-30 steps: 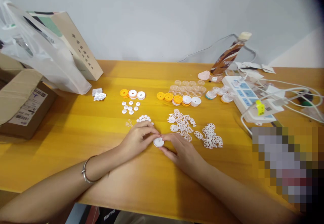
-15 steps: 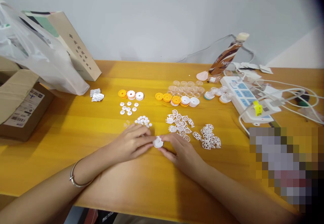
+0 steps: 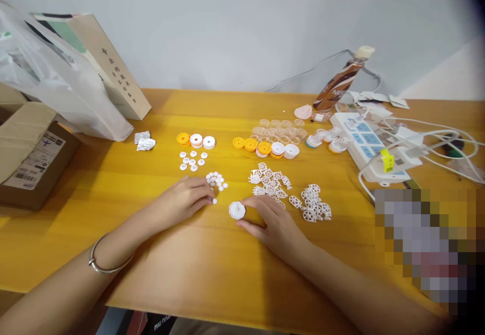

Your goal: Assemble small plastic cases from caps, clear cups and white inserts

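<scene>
My right hand point(image 3: 271, 221) holds a white round disc part point(image 3: 237, 210) by its right edge between thumb and fingers; a small knob stands at the disc's middle. To the left of it, my left hand point(image 3: 191, 196) has its fingers closed together, with a small white round piece point(image 3: 214, 201) at the tips. Just beyond those fingertips lies a cluster of small white pieces point(image 3: 216, 179). White toothed discs point(image 3: 185, 161) lie farther back. Beyond my right hand is a pile of white spoked plastic parts point(image 3: 270, 181), with a second pile point(image 3: 313, 204) to its right.
Orange and white round cases point(image 3: 264, 148) line up behind the piles, with clear round covers point(image 3: 278, 132) behind them. A power strip point(image 3: 366, 145) with cables and a bottle point(image 3: 338, 85) stand at right. On the left are a cardboard box point(image 3: 34, 168), plastic bag point(image 3: 83, 92) and crumpled foil point(image 3: 145, 141).
My left hand has left the white disc part and moved left, where a small white piece now shows at its fingertips. My right hand keeps holding the disc in nearly the same place.
</scene>
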`<state>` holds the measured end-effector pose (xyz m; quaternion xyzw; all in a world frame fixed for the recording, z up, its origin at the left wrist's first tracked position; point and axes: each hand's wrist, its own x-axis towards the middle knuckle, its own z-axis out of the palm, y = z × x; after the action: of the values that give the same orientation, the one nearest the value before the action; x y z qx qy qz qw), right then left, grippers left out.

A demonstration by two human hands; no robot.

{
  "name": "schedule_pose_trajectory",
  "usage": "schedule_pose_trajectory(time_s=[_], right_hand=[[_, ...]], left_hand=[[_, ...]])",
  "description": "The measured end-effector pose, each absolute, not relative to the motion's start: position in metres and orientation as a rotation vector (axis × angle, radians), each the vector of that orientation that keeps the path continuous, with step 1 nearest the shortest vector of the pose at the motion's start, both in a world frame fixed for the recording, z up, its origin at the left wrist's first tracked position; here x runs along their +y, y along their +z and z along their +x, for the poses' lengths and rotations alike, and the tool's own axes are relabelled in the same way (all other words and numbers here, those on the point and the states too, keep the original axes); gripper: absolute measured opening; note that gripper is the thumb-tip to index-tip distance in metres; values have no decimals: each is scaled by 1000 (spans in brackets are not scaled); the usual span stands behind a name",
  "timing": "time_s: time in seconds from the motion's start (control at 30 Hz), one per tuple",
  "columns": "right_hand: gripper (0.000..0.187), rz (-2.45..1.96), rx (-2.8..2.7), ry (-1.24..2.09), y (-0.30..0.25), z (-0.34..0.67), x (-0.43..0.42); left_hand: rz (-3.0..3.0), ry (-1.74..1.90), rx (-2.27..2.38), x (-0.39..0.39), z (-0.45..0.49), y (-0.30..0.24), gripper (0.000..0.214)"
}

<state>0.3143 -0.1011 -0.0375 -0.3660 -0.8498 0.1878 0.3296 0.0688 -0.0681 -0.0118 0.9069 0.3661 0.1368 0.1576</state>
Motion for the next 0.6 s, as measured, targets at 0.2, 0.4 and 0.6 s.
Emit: schedule_pose_trajectory(time_s=[0.2,0.4,0.6], right_hand=[[25,-936,-2173,401,-36,316,-98],[42,-941,-2258,408,-37,314,-98],[36,-910,-2265,439,-39,310,-99]], left_hand=[[2721,397,1050,-73,65,-10,17],[2741,544,983,-86,78,-11,18],[2742,717,904,-100,99,-22,20]])
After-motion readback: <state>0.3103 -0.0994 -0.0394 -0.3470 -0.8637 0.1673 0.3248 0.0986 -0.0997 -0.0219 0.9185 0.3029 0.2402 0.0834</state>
